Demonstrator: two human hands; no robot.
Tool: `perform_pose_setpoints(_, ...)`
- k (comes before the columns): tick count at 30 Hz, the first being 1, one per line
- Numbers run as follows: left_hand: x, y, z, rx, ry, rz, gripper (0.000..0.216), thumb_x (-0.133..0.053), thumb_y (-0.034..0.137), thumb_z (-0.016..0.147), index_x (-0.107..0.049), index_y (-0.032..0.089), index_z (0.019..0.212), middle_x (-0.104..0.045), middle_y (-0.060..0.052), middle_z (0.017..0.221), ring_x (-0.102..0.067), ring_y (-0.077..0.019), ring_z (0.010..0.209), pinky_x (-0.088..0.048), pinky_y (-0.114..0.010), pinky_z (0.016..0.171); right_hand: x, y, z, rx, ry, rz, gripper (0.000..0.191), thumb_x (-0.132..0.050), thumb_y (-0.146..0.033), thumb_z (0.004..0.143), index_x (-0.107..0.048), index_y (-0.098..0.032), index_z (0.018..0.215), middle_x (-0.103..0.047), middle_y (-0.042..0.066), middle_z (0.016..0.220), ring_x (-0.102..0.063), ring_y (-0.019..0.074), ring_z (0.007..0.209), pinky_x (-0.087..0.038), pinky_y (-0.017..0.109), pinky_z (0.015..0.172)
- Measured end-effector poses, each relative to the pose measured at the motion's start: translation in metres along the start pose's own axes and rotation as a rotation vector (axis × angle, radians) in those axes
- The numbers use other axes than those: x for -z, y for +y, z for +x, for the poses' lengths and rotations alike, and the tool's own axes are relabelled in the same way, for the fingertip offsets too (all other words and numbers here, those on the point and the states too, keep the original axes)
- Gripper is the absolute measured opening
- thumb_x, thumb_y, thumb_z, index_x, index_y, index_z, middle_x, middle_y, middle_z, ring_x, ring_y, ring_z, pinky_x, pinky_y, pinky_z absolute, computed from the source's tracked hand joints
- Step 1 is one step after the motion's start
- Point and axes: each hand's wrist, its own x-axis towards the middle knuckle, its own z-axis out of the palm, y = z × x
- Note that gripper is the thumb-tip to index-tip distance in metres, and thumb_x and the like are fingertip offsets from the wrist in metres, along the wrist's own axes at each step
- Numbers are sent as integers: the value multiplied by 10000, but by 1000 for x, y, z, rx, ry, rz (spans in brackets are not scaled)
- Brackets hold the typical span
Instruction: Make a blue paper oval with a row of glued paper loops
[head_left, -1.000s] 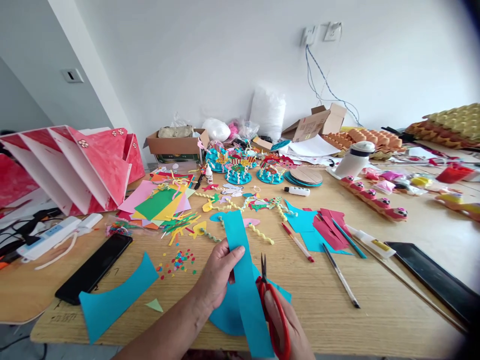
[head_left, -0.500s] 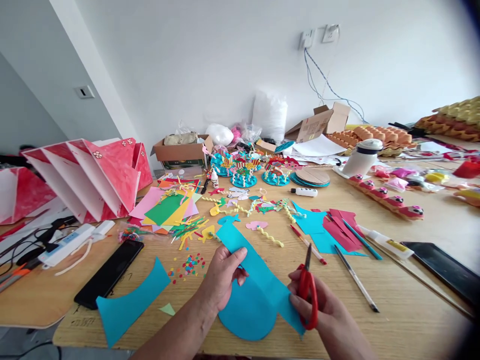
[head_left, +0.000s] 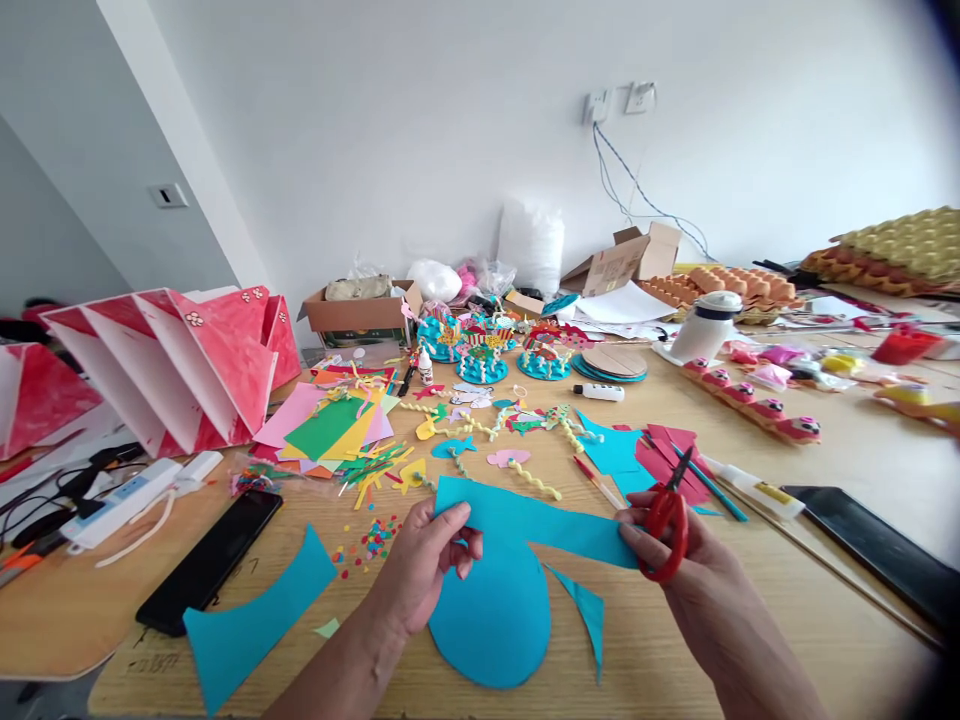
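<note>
Between my two hands stretches a strip of blue paper (head_left: 536,516), raised off the table. My left hand (head_left: 427,565) pinches its left end between thumb and fingers. My right hand (head_left: 686,560) holds the strip's right end and also carries red-handled scissors (head_left: 666,525), their dark blades pointing up and away. Below the strip lies a rounded blue paper piece (head_left: 491,630), its upper part hidden. A thin pointed blue offcut (head_left: 586,612) rests to the right of it. Toward the left, a curved blue paper piece (head_left: 259,620) lies flat.
A black phone (head_left: 210,560) lies at the left, near colored paper sheets (head_left: 330,425). Small confetti dots (head_left: 382,538) are scattered left of center. Finished blue-based crafts (head_left: 480,360) stand farther back. At the right are a pen (head_left: 596,480), red paper (head_left: 675,450) and a dark tablet (head_left: 862,550).
My right hand has moved up and right with the scissors and the strip's end, so the strip is now nearly level. The pointed offcut on the table has come into view.
</note>
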Motion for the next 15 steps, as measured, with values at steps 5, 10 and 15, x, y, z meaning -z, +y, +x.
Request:
perform_pose_setpoints(5,10,3,-1,33,21,-50,259,-635,349,733,-532,127,647,-602,-37,568,-497,-80,467,-349,-170,410,-8,-16,-2,34,-58,-48,423,-778,-380,570,-572,-213,898,-623,-1,755,-514,130,638,-380,213,511)
perform_pose_setpoints(10,8,9,0,13,64,-90,306,-659,402,703,-527,132,650,-603,-39,544,-521,-103,481,-351,-182,416,-21,-23,-10,58,-61,-80,412,-760,-400,578,-568,-191,877,-579,-7,694,-478,125,576,-342,223,468)
perform_pose_setpoints(15,0,7,-1,24,-5,-83,381,-661,466,685,-516,127,590,-615,-57,589,-511,-95,493,-348,-192,444,-23,-13,-9,38,-50,-37,405,-758,-398,586,-566,-190,876,-556,-22,655,-451,112,567,-348,212,475)
